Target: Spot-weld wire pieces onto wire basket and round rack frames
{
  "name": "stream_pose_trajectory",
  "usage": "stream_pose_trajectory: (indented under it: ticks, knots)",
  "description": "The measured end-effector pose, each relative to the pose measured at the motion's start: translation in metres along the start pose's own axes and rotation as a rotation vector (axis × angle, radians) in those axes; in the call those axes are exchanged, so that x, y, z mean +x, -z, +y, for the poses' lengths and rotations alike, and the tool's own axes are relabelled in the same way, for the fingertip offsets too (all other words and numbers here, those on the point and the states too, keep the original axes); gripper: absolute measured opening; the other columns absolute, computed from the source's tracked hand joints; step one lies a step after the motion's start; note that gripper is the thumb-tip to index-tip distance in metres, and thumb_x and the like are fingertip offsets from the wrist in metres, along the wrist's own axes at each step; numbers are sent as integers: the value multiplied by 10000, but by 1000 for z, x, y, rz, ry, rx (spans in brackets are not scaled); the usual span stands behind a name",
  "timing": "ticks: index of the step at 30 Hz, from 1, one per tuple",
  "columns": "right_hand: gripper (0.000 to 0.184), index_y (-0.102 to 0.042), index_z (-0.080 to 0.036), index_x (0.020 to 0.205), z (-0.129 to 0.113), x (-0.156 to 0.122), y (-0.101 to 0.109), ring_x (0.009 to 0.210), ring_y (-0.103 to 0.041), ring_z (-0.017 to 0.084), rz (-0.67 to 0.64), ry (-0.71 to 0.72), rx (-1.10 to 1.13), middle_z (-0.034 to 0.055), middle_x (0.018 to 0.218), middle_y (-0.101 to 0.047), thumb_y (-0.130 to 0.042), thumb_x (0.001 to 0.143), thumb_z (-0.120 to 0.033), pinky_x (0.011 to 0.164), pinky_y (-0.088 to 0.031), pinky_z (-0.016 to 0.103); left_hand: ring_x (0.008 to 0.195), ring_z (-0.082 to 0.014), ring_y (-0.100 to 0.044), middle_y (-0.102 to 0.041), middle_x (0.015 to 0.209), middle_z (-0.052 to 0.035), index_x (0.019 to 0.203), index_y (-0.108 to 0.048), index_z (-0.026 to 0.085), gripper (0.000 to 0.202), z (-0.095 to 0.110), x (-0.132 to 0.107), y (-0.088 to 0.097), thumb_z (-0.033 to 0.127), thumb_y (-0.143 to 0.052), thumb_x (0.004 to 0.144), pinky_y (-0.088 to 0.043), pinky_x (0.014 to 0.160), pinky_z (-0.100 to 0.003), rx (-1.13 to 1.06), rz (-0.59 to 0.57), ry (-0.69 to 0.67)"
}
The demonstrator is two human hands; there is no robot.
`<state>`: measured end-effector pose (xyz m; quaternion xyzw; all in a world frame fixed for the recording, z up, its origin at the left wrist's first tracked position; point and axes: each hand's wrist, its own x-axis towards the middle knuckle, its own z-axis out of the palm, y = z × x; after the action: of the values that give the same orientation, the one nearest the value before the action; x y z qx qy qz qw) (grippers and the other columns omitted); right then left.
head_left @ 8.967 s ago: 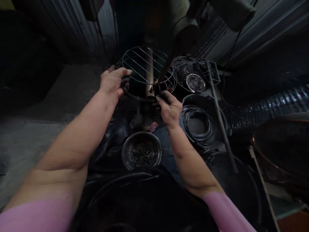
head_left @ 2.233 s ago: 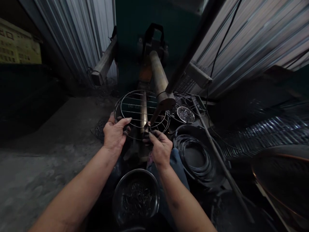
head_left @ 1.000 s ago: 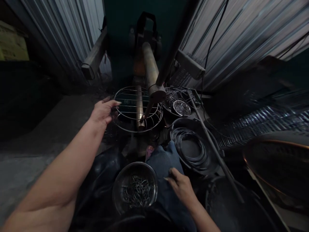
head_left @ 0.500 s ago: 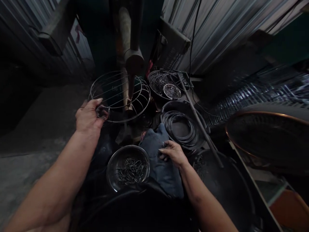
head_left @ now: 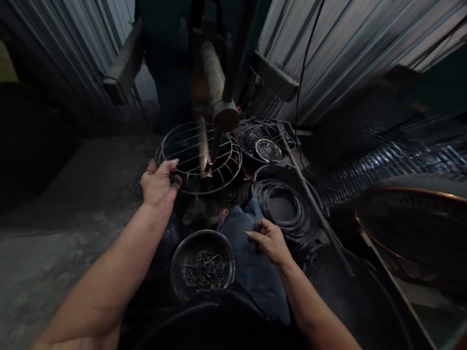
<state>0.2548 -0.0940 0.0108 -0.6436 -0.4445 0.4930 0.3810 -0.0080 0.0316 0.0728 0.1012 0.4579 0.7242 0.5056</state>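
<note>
My left hand [head_left: 158, 183] is closed on the near-left rim of a round wire grille [head_left: 182, 156], which sits on the lower electrode of a spot welder [head_left: 215, 97]. My right hand [head_left: 268, 239] rests on my blue-jeans knee [head_left: 251, 262], its fingers curled together; what is in them, if anything, is hidden. A steel bowl [head_left: 188, 250] holding several small bent wire pieces stands just left of that hand, in front of me.
A dark pan with coiled wire rings [head_left: 282, 204] lies right of the welder. Behind it is a heap of wire parts with a small shiny dish [head_left: 268, 149]. A long metal bar [head_left: 314, 204] slants at the right. Corrugated metal walls [head_left: 350, 53] stand behind. Concrete floor [head_left: 54, 233] lies at left.
My right hand has left the grille's near rim and dropped to my knee beside the bowl. My left hand has kept its grip on the grille. The camera has swung about.
</note>
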Motion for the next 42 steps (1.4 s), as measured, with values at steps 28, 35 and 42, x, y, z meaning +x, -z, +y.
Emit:
stream_pose_trajectory:
  ticks: [28, 35, 42]
  knots:
    - [244, -723, -140, 713, -53, -5, -33, 735, -668, 206, -474, 238, -1353, 101, 769, -703, -515, 748, -16, 628, -443, 252, 573, -80, -488, -503, 680, 64, 791, -509, 201, 424, -4, -4, 10, 141, -789, 478, -375, 483, -203, -35, -16, -61]
    - [310, -733, -101, 835, -36, -30, -13, 795, -697, 242, -525, 114, -1615, 158, 833, -721, -435, 834, -15, 622, -449, 265, 554, -77, -461, -491, 670, 61, 761, -484, 197, 405, -4, -12, 4, 124, -769, 483, -354, 472, -215, -33, -51, -59]
    - [260, -711, -135, 847, -35, -23, 11, 736, -682, 213, -484, 140, -1534, 124, 834, -699, -467, 803, -56, 581, -421, 259, 553, -79, -458, -489, 656, 67, 766, -486, 200, 410, -7, -13, 4, 130, -773, 481, -363, 483, -218, -14, -36, -65]
